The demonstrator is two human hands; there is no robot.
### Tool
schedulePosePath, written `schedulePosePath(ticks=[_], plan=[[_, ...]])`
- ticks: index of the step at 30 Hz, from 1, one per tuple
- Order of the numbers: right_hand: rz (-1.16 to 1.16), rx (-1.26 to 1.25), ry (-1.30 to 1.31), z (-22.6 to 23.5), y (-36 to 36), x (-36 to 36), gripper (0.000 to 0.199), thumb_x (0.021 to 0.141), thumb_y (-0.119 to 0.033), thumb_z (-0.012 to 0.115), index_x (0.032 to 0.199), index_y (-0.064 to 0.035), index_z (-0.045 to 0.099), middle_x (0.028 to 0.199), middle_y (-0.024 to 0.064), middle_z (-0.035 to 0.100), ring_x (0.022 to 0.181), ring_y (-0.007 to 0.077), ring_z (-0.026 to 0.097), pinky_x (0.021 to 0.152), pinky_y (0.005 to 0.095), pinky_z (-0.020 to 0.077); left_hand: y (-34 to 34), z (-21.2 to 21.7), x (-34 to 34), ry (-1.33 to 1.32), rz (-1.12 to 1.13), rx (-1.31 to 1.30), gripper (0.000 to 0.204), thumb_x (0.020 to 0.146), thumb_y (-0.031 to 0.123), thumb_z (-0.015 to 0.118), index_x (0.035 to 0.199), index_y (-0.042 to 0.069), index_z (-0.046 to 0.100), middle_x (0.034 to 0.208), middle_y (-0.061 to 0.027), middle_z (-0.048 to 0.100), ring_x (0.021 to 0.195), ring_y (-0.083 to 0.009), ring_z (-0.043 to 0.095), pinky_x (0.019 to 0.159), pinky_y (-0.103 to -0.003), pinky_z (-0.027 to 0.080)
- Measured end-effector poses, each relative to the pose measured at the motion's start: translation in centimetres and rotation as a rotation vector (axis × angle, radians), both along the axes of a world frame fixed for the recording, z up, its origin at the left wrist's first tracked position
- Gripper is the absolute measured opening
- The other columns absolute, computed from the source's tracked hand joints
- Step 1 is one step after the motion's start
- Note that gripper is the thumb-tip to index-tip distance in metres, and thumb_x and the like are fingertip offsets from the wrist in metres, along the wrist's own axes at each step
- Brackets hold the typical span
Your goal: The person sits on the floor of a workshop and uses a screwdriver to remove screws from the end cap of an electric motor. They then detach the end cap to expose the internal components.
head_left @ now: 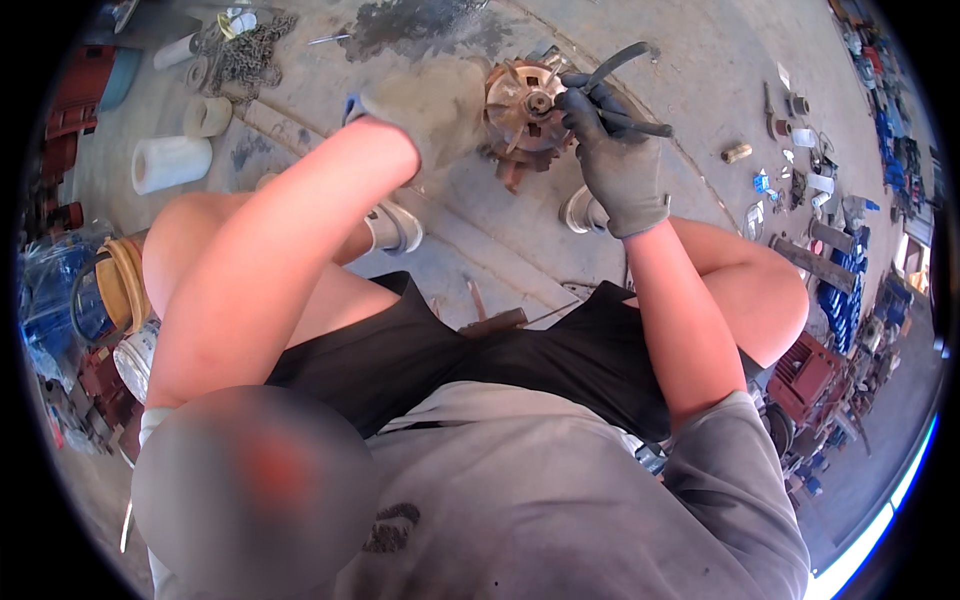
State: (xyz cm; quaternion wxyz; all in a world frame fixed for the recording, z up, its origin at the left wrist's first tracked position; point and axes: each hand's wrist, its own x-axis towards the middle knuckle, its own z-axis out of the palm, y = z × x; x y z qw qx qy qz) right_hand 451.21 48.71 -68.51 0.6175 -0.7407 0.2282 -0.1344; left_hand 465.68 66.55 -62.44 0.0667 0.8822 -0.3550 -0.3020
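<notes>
With our right hand (618,165), gloved in grey with dark fingers, we grip a black-handled tool (618,64), fingers curled about its spread handles, close against the right side of the rusty finned rotor (522,118). That rotor sits ahead of us, beyond our shoes (400,230); our gloved left hand (428,112) blurs just left of it, and we cannot tell how its fingers stand.

Lettering too unclear to read
A dark printed mark (390,528) stands on the front of the grey shirt (520,470), its shapes illegible; any print on the small blue-and-white packet (762,183) on the floor (700,90) is too small to tell.
</notes>
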Motion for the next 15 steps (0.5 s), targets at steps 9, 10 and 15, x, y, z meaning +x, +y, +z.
schedulePosePath(ticks=[9, 10, 15], plan=[[-0.075, -0.118, 0.046, 1.5, -1.6, 0.4, 0.032, 0.108, -0.024, 0.071, 0.131, -0.0025, 0.076, 0.101, 0.0058, 0.08, 0.086, 0.0098, 0.07, 0.074, 0.027, 0.0556, -1.0, -5.1, 0.8, -0.245, -0.235, -0.341, 0.069, 0.087, 0.035, 0.087, 0.144, 0.011, 0.057, 0.105, -0.0163, 0.08, 0.101, -0.0366, 0.078, 0.089, -0.049, 0.06], [-0.071, -0.107, 0.085, 2.0, -1.9, 0.3, 0.033, 0.109, -0.023, 0.07, 0.133, -0.0011, 0.074, 0.102, 0.0056, 0.078, 0.086, 0.0087, 0.068, 0.074, 0.0256, 0.0546, -1.6, -4.5, 0.9, -0.235, -0.22, -0.246, 0.058, 0.092, 0.029, 0.08, 0.143, 0.012, 0.059, 0.109, -0.0161, 0.08, 0.105, -0.0367, 0.078, 0.09, -0.049, 0.061], [-0.103, -0.108, 0.138, 2.7, -2.9, 0.0, 0.034, 0.105, -0.028, 0.074, 0.128, -0.0035, 0.077, 0.102, 0.0145, 0.082, 0.09, 0.0166, 0.077, 0.081, 0.0327, 0.0589, -3.3, -3.4, 0.0, -0.279, -0.204, 0.02, 0.03, 0.103, 0.014, 0.06, 0.132, 0.007, 0.065, 0.117, -0.0182, 0.079, 0.108, -0.0376, 0.078, 0.088, -0.05, 0.064]])
